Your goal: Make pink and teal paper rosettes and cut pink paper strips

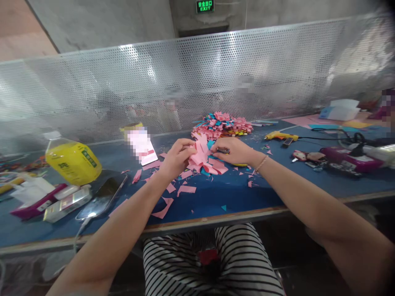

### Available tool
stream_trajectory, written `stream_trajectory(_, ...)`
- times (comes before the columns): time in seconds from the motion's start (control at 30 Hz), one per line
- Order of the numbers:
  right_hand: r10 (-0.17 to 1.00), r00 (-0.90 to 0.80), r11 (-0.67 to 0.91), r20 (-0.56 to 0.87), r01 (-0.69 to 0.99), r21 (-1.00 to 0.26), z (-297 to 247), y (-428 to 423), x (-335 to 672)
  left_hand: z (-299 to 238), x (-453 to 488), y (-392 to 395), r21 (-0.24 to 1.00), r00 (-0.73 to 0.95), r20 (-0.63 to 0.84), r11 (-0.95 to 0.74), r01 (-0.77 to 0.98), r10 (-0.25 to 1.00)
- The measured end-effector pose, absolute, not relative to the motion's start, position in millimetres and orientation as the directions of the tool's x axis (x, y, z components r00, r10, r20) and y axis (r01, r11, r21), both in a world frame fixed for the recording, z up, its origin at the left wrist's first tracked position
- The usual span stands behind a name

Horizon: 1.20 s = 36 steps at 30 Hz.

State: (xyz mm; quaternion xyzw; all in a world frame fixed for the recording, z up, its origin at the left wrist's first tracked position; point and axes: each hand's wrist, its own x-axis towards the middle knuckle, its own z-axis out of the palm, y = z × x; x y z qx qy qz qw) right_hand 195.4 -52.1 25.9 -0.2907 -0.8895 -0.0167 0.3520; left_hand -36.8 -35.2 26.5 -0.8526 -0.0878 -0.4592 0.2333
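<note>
As loose scraps (187, 189) of pink paper litter a blue tabletop (197, 207), a person in striped trousers (247, 259) works with 2 bare hands at the center of the frame. The left hand (177, 158) pinches a layered pink paper piece (200, 154), thumb and fingers narrow on its left edge. The right hand (233, 150), a thin band at its wrist, curls closed around a small dark object (224, 151) just beside the paper's right side; what the object is cannot be told. The layered piece sits between the 2 hands, its strips fanning up and down.

Just behind it, slightly right of center, rises a heap (220, 123) of fringed pink and blue paper. A yellow glue gun (280, 136) lies at center right, near a purple case (353, 159) at the frame's right. At left stand a bottle (74, 160) of yellow liquid and, nearer the table's edge, a phone (103, 195) with a cable attached. Across the upper frame runs a perforated metal screen (200, 61), below a green exit sign (205, 5) at top center.
</note>
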Motion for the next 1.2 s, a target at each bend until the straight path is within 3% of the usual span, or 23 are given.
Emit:
stream_trajectory(0.23,0.418,-0.599,0.746,0.683,0.655,0.119,27.3,-55.0,198.0,21.5,-40.7,-31.7,-0.318,0.587,0.809,-0.866,0.386,-0.036)
stream_trajectory(0.37,0.394,-0.592,0.736,0.703,0.661,0.143,28.2,-55.5,199.1,21.5,-41.5,-31.5,-0.305,0.598,0.801,-0.862,0.405,-0.003)
stream_trajectory(0.67,0.482,-0.556,0.874,0.677,0.355,-0.331,28.5,-55.3,184.2,21.1,-38.7,-31.2,-0.212,0.593,0.802,-0.894,0.394,0.071)
stream_trajectory(0.87,0.745,-0.439,0.616,0.503,0.163,-0.771,27.7,-56.0,177.8,23.6,-31.0,-31.8,-0.026,0.565,0.797,-0.922,0.386,0.215)
stream_trajectory(0.97,0.799,-0.341,0.564,0.495,0.141,-0.814,27.8,-54.9,176.9,21.0,-29.4,-28.9,0.128,0.534,0.776,-0.913,0.387,0.335)
stream_trajectory(1.2,0.848,-0.095,0.52,0.521,0.332,-0.787,27.3,-41.2,186.1,14.9,-28.6,-23.9,0.612,0.434,0.576,-0.717,0.332,0.693)
